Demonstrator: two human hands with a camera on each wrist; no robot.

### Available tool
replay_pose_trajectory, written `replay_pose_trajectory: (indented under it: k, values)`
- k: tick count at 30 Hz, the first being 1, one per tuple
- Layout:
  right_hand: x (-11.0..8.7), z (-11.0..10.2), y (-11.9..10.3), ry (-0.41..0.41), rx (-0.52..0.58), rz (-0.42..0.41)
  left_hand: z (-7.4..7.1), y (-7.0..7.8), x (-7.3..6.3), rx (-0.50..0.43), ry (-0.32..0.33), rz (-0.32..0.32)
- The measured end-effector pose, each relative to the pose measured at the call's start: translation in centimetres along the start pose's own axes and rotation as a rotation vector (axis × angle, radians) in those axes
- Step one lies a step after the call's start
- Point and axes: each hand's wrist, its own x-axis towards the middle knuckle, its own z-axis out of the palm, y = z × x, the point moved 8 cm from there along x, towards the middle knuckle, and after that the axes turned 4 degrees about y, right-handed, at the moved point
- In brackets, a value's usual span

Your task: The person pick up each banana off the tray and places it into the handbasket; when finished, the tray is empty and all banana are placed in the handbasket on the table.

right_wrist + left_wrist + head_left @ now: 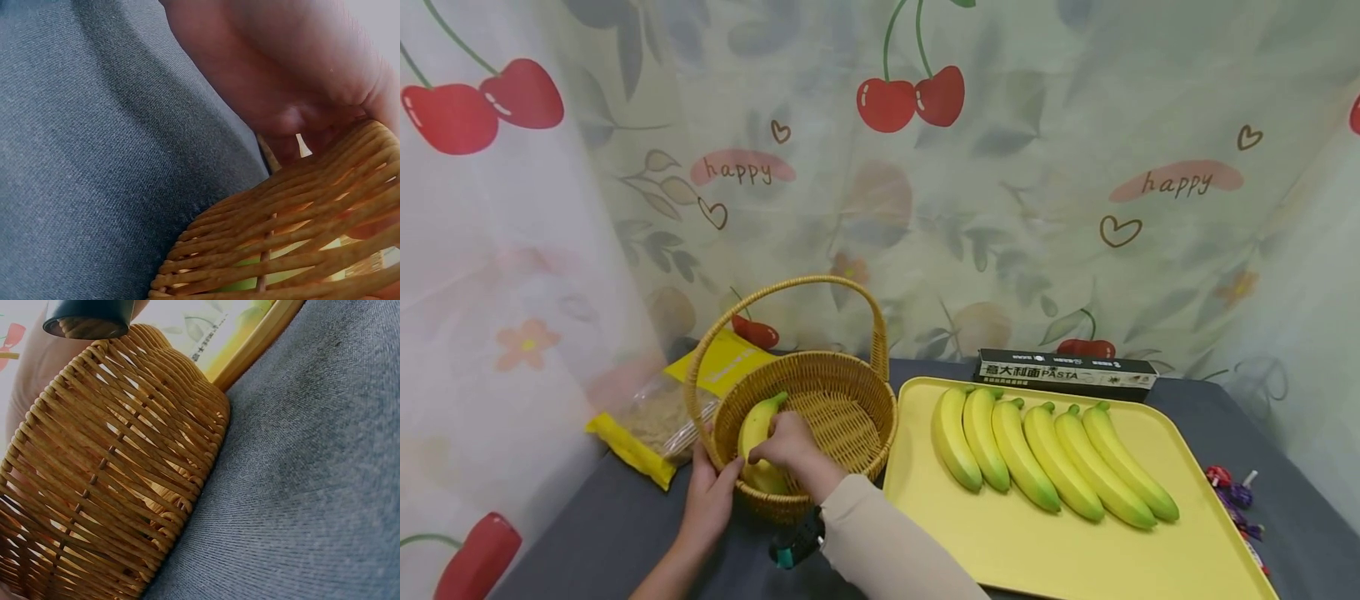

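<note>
A round wicker basket (842, 408) with a tall arched handle stands left of centre in the head view. A yellow banana (757, 423) lies inside along its left wall. My right hand (793, 446) reaches over the near rim and grips this banana with curled fingers. My left hand (709, 492) holds the basket's left rim by the handle's foot, thumb at the top edge. In the left wrist view the woven side (106, 469) fills much of the picture. In the right wrist view my right palm (281, 69) passes over the rim, and the banana's green end shows through the weave.
Right of the basket, a yellow tray (940, 533) bears several bananas (1060, 467) in a row. Behind it lies a black pasta box (1067, 375). A yellow-and-clear food packet (651, 417) is left of the basket; wrapped lollipops (1240, 496) lie at the tray's right edge.
</note>
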Motion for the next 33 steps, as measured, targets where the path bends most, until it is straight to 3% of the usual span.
replay_pose_trajectory:
  k: [6, 14, 26, 33]
  values:
    - [0.1, 0.0, 0.2, -0.017, 0.05, 0.01, 0.0, -0.1, 0.1, 0.001, -0.008, -0.014]
    - [-0.4, -0.8, 0.3, -0.035, 0.204, 0.046, 0.0, -0.3, 0.1, -0.013, -0.004, 0.004]
    - [-2.5, -3.5, -0.8, -0.124, 0.398, -0.047, 0.1, -0.2, 0.2, -0.044, -0.015, 0.006]
    - [-3.8, -5.3, -0.9, -0.163, 0.433, -0.08, 0.0, -0.3, 0.1, -0.014, 0.001, 0.029]
